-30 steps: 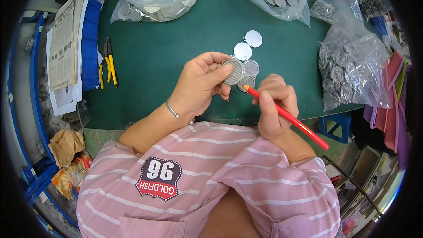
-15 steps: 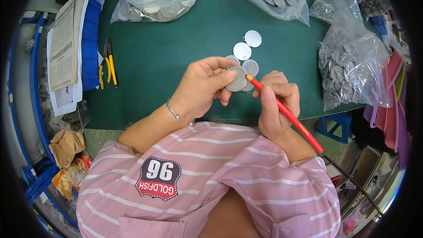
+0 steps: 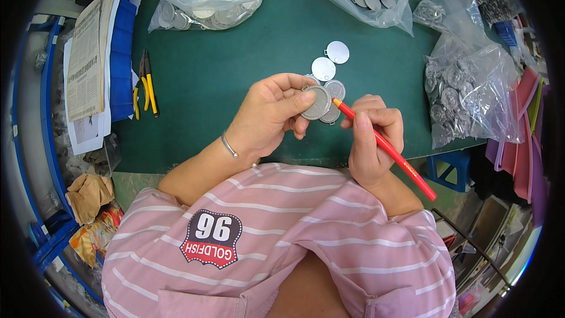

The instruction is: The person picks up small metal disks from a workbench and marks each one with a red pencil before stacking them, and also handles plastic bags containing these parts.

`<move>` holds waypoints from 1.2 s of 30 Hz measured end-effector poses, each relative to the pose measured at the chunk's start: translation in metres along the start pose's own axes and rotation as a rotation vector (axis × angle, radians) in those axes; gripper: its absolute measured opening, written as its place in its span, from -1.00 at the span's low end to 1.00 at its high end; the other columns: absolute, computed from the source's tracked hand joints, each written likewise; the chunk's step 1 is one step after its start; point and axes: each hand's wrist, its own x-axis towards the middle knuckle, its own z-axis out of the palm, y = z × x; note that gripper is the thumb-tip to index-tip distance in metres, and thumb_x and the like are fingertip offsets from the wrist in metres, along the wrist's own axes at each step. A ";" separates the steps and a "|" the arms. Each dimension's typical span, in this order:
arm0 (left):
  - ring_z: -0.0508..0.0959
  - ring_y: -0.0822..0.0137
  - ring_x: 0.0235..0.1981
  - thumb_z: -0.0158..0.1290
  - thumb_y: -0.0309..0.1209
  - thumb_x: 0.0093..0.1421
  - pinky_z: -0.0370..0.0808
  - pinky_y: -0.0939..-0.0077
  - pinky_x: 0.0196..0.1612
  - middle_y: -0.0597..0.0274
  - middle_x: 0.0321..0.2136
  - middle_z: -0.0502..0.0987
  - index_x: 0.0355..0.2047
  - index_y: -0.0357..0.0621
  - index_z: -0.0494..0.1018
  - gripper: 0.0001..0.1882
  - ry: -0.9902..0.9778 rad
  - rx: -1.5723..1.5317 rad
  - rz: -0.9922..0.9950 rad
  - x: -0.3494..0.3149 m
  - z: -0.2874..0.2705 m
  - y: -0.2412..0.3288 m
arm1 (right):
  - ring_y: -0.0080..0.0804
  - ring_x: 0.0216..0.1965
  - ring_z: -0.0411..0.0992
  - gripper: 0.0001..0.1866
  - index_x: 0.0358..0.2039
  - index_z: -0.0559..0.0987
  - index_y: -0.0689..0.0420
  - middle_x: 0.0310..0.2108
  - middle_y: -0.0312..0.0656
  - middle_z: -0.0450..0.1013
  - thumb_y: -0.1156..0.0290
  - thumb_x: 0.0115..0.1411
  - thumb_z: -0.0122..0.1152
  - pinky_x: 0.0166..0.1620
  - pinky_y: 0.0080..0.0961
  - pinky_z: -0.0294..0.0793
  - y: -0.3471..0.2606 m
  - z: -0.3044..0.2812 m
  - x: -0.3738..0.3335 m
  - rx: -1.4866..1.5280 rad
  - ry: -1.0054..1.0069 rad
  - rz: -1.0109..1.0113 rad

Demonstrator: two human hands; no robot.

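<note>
Between the thumb and fingers of my left hand [image 3: 272,106] is a round grey metal disc [image 3: 316,103] with a ridged face and a raised rim, tilted up. My right hand [image 3: 376,135] grips a red pencil-like stick [image 3: 395,156]. Its yellowish tip points at the disc's right edge, seemingly a little apart from it. Just beyond my hands, more discs lie on the green table: two smooth silver ones [image 3: 323,69] and several ridged ones [image 3: 335,89], partly hidden by the held disc and my left fingers.
Clear plastic bags of metal discs lie at the back left [image 3: 206,0], back middle [image 3: 372,0] and right [image 3: 456,97]. Yellow-handled pliers [image 3: 147,85] rest at the left beside a blue bin [image 3: 122,53] with papers. A blue stool [image 3: 450,171] stands below the table's right edge.
My right hand has drawn slightly right, taking the red stick's tip off the disc's edge. My left hand and the disc have barely moved.
</note>
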 end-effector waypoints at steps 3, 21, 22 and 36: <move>0.39 0.54 -0.68 0.03 -0.43 0.13 0.34 0.65 -0.64 0.19 -0.49 0.47 -0.25 -0.32 0.32 -0.76 0.039 -0.003 -0.005 0.001 -0.001 -0.001 | -0.46 -0.55 0.30 -0.92 -0.44 0.31 0.18 -0.57 -0.19 0.39 0.61 0.09 0.00 -0.33 -0.44 0.25 0.002 -0.002 0.000 0.009 -0.005 -0.040; 0.42 0.50 -0.68 0.06 -0.46 0.10 0.39 0.63 -0.66 0.16 -0.55 0.45 -0.32 -0.34 0.28 -0.77 0.075 -0.066 0.047 0.003 0.003 0.000 | -0.39 -0.56 0.31 -0.91 -0.48 0.38 0.18 -0.60 -0.22 0.37 0.64 0.00 0.07 -0.33 -0.43 0.24 0.003 -0.002 -0.005 -0.069 -0.215 -0.050; 0.42 0.50 -0.68 0.06 -0.46 0.10 0.40 0.63 -0.66 0.16 -0.55 0.45 -0.32 -0.34 0.27 -0.77 0.072 -0.068 0.044 0.004 0.003 0.000 | -0.38 -0.56 0.31 -0.91 -0.49 0.38 0.19 -0.59 -0.21 0.38 0.64 0.00 0.07 -0.33 -0.44 0.24 0.002 -0.001 -0.006 -0.053 -0.220 -0.033; 0.37 0.57 -0.66 -0.05 -0.21 0.21 0.37 0.69 -0.59 0.25 -0.52 0.44 -0.36 -0.28 0.40 -0.69 -0.020 0.150 -0.026 0.004 -0.003 -0.007 | -0.51 -0.42 0.42 -0.89 -0.36 0.42 0.23 -0.39 -0.18 0.44 0.61 0.07 0.14 -0.35 -0.61 0.43 -0.002 0.003 0.008 0.171 0.092 0.532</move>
